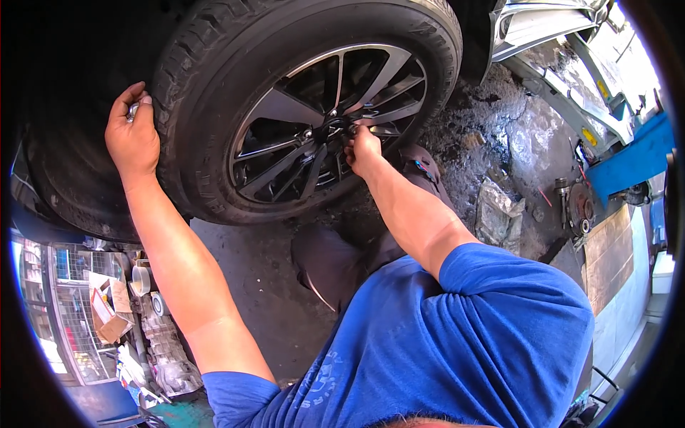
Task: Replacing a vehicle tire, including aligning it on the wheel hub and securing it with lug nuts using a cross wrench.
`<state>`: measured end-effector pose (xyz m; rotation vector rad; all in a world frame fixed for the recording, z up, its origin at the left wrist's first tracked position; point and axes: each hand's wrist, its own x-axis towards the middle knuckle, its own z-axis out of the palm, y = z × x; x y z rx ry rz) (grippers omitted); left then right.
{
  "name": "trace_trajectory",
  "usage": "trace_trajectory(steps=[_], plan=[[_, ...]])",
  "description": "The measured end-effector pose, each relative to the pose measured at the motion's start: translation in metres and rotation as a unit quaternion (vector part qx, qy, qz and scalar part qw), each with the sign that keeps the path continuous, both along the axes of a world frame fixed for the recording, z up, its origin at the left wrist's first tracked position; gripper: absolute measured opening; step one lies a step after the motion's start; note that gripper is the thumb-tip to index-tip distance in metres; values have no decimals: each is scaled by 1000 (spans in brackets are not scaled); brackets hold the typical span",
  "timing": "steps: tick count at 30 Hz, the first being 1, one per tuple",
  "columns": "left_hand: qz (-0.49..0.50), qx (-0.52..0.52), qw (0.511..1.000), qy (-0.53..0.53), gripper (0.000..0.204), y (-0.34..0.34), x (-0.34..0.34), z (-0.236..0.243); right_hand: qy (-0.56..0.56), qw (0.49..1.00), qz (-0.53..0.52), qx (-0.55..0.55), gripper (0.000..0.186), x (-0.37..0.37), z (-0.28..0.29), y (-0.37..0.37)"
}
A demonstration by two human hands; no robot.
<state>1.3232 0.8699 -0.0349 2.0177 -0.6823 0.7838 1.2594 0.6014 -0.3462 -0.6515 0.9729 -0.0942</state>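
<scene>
A large black tyre [193, 135] on a dark and silver alloy wheel [289, 110] fills the upper middle, standing upright in front of me. My left hand [134, 139] is curled beside the tyre's left tread, with small shiny metal wheel nuts [133, 110] showing between thumb and fingers. How many it holds is hidden. My right hand [364, 151] reaches to the wheel's hub, its fingers pinched together at one of the bolt holes. Whatever lies between those fingertips is hidden. A shiny wheel nut [308, 135] sits in the hub left of my right fingers.
Crumpled plastic [497, 210] lies on the grimy floor at right, near a brake disc [581, 203]. A blue lift arm [631, 160] and flattened cardboard [609, 250] are farther right. At lower left are a metal gearbox casing [169, 342] and an open carton [112, 308].
</scene>
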Motion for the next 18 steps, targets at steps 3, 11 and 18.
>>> trace_trajectory(steps=[3, 11, 18], plan=[[-4, -23, 1000, -15, 24, -3, -2, 0, -20, 1000, -3, -10, 35, 2, 2, 0], [-114, -198, 971, -69, 23, -15, -76, -33, -3, 1000, -17, -12, 34, 4, 1, -1], [-293, -276, 822, 403, 34, -62, -119, -144, -41, 996, -7, 80, 31, -9, 16, 1]])
